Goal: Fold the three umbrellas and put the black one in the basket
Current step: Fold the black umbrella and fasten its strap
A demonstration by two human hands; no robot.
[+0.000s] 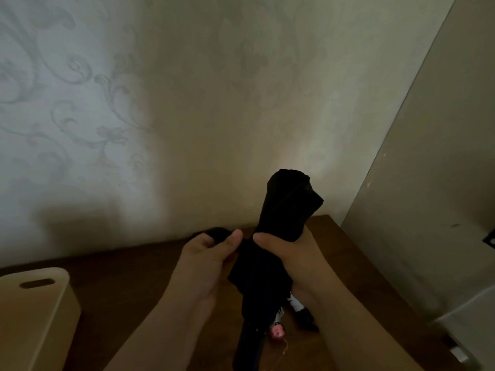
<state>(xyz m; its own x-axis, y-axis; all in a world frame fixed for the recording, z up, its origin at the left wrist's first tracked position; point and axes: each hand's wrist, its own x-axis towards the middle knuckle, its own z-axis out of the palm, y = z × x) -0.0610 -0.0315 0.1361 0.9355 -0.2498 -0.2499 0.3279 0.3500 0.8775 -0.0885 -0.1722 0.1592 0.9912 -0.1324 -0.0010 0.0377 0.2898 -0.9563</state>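
Over the brown table (139, 266), you're gripping the upright black umbrella (284, 210): right hand (292, 253) clenching its middle, left hand (211, 253) pinching fabric beside it.

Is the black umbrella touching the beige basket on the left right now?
Apart. The head view shows the black umbrella held up in both hands, with bare brown table between it and the basket.

A pale wall papered with faint grey scrolling leaf patterns (80, 103) fills the view, bluish at left, warm beige toward the middle; below it runs a dark brown wooden counter (128, 269); a plain beige cabinet side (434, 183) rises at right.
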